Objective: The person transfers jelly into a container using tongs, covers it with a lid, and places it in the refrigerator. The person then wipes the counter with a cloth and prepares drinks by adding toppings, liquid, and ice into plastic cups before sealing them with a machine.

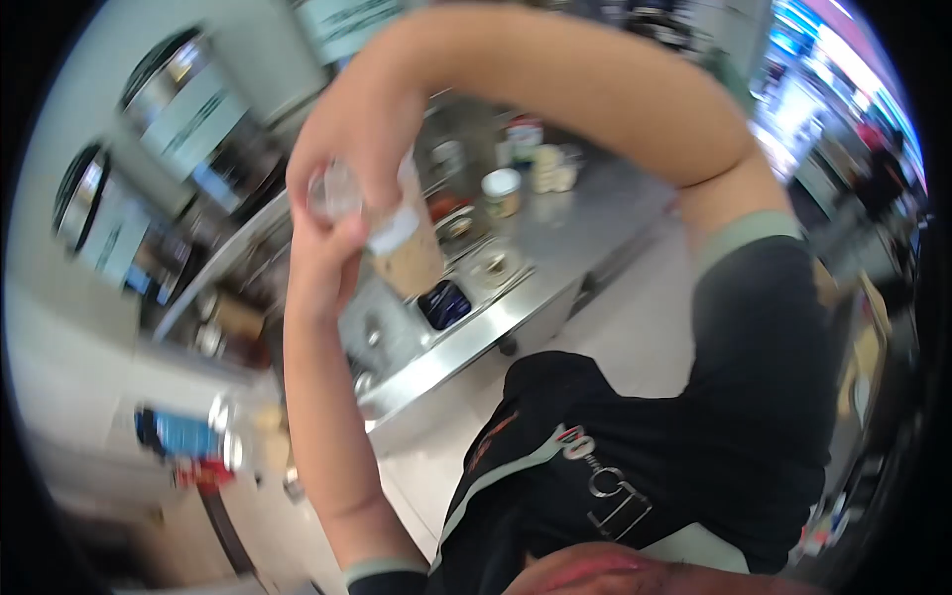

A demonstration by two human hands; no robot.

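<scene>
Left grip [322,256] grasps a clear, rounded plastic piece [337,190] at ten o'clock; right grip [362,114] unclear. Light pressure should suit, steadying the tan, white-banded cylindrical cup [412,261] at the piece's four o'clock.

Passable over counter [595,223], front R of white-lidded tub [502,201]. Obstructed beside tub by pale containers [552,173]; congested front L w/ drink cup [415,260] & dark blue container [443,305].

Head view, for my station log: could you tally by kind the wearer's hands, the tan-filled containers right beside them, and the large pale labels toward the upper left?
Hands: 2 (left hand, right hand)
Tan-filled container: 1
Large pale labels: 3
Total: 6
</scene>
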